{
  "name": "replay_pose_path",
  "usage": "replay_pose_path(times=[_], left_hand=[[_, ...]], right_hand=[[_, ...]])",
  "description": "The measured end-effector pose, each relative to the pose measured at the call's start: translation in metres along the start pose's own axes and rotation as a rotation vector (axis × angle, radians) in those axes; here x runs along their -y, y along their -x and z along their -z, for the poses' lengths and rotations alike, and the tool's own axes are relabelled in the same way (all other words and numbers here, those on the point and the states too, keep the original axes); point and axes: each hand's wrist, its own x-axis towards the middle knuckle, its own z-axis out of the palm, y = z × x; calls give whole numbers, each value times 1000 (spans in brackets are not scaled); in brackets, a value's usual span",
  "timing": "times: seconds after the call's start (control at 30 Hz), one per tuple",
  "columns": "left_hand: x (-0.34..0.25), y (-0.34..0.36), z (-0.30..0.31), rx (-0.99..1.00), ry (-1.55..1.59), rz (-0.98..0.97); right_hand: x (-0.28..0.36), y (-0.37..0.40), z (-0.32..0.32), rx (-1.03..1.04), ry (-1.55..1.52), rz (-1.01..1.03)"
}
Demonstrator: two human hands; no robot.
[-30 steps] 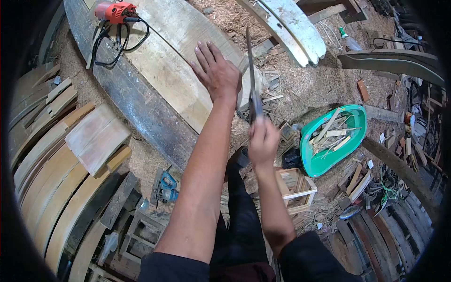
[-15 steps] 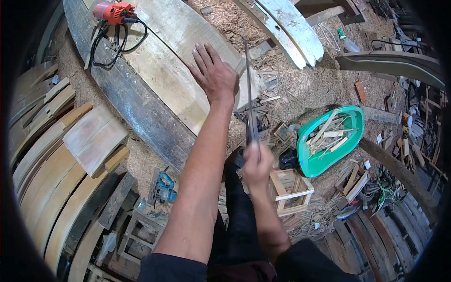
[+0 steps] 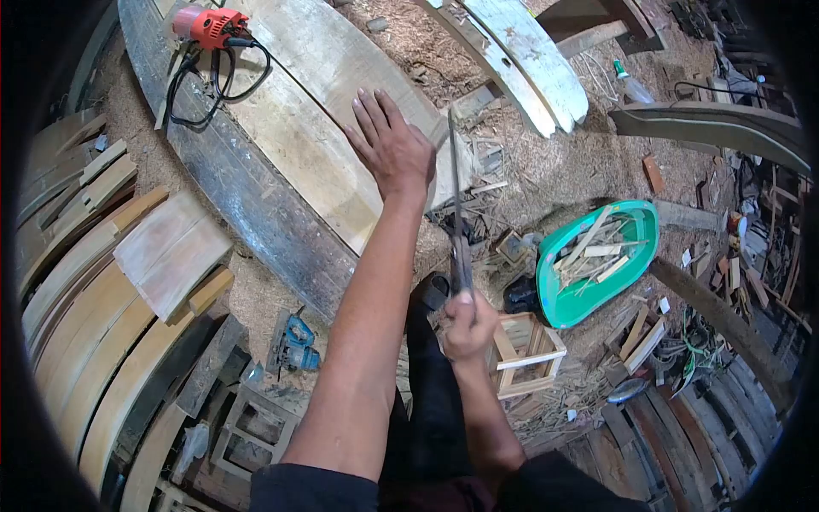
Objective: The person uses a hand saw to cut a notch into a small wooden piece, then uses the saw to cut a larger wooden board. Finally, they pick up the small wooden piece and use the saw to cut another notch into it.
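Edgewise to the Camera: Saw Runs Straight Away From the Sawyer

The right hand [image 3: 469,326] is wrapped in a full fist round the handle of a saw [image 3: 456,205], fingers closed tight with no gap showing. The saw is seen on its thin edge, so it reads as a dark narrow line. Its long axis runs almost straight up the picture, handle end low and near the body, tip pointing away toward the far end of the pale plank [image 3: 299,111]. The blade leans only slightly off that line. It sits at the plank's right-hand edge, just beside the left hand [image 3: 392,149]. Whether its teeth are in the wood cannot be made out.

The left hand lies flat on the plank, palm down, fingers spread and pointing away, gripping nothing.

The plank rests slantwise along a dark beam [image 3: 247,205]. A red power tool [image 3: 209,24] with a looped black cord sits at the plank's far left end. To the right, on the sawdust floor, a green basin [image 3: 644,247] holds wood offcuts. A small wooden crate [image 3: 529,354] stands just beside the right hand, and a blue power tool [image 3: 299,341] lies left of the forearm.
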Motion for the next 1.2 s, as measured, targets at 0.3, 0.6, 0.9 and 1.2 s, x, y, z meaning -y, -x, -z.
replay_pose_path(times=[0.3,0.6,0.9,1.2], left_hand=[[0,0,2,-21,37,-4],[-1,0,4,-4,43,2],[0,-4,-1,10,0,12],[1,-2,2,-20,14,-4]], right_hand=[[9,-102,-40,31,-5,65],[0,-90,-23,24,36,65],[0,-9,-2,8,-32,-11],[-6,-106,-36,41,75,100]])
